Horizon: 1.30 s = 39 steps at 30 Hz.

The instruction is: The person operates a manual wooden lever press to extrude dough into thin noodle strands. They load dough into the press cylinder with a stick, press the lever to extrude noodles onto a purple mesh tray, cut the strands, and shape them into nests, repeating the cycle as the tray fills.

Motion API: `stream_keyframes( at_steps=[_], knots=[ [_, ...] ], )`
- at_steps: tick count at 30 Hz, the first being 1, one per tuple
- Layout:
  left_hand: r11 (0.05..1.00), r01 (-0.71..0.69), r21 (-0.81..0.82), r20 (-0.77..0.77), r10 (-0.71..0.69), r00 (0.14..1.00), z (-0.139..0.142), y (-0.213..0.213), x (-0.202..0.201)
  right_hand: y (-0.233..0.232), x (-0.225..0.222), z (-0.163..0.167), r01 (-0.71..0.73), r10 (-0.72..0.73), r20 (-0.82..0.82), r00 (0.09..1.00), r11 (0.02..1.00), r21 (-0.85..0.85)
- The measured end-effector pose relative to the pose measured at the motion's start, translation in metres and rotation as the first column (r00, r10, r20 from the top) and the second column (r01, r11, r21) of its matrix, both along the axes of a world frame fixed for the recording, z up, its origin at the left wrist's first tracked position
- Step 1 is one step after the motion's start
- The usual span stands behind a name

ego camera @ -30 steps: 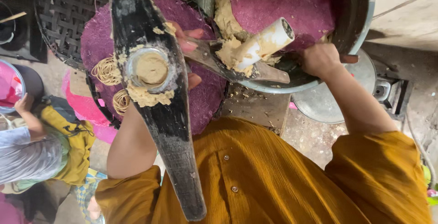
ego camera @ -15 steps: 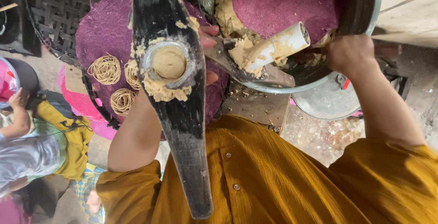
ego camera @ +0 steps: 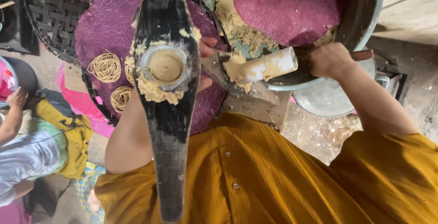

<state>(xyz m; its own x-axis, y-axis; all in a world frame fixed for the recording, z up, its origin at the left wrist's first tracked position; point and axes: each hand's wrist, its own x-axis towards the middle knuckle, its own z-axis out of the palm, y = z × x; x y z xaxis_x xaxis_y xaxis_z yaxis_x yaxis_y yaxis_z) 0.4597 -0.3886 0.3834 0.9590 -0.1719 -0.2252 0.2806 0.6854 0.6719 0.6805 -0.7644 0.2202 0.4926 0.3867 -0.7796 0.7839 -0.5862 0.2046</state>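
- The right hand (ego camera: 329, 60) is clenched round the reddish handle of a flat metal scraper (ego camera: 237, 76) at the near rim of the metal basin (ego camera: 369, 19); half a second ago it sat a little further right, so it has drawn in along the rim.
- The left hand (ego camera: 205, 64) is mostly hidden behind the black wooden press (ego camera: 168, 114); only fingertips show, and I cannot tell what it grips.
- The pale dough-smeared plunger (ego camera: 269, 65) lies on the scraper blade, now nearer the press than before, so dough is being carried towards the cup.
- The press's round metal cup (ego camera: 165, 65) is packed level with tan dough, crumbs spilling over its near edge.
- Materials: coarse purple cloth (ego camera: 107, 32) over a woven black tray (ego camera: 54, 10); three coiled noodle nests (ego camera: 106, 67) at the cloth's left edge; grainy, moist dough.
- Another person's arm (ego camera: 13, 114) shows at the left.
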Motion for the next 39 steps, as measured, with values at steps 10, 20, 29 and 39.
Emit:
stream_keyframes(
  at_steps=[10, 20, 29, 39],
  knots=[
    [0.997, 0.021, 0.078, 0.1, -0.029, 0.995, 0.0, 0.0, -0.007, -0.001, -0.013, 0.025, 0.029, -0.027, -0.013, 1.0, 0.981, 0.194],
    [0.935, -0.022, 0.355, 0.301, -0.092, 0.949, -0.019, 0.003, -0.007, -0.082, 0.012, 0.109, 0.111, -0.121, -0.033, 0.992, 0.719, 0.686],
    [0.224, 0.083, 0.971, -0.004, -0.33, 0.944, -0.046, -0.065, 0.071, -0.057, 0.028, 0.242, 0.008, 0.089, -0.054, 0.995, 0.452, 0.892],
    [0.191, -0.247, 0.95, 0.298, -0.315, 0.901, -0.066, -0.067, 0.08, 0.045, -0.059, 0.3, -0.759, 0.326, 0.771, 0.548, 0.581, 0.293]
  ],
)
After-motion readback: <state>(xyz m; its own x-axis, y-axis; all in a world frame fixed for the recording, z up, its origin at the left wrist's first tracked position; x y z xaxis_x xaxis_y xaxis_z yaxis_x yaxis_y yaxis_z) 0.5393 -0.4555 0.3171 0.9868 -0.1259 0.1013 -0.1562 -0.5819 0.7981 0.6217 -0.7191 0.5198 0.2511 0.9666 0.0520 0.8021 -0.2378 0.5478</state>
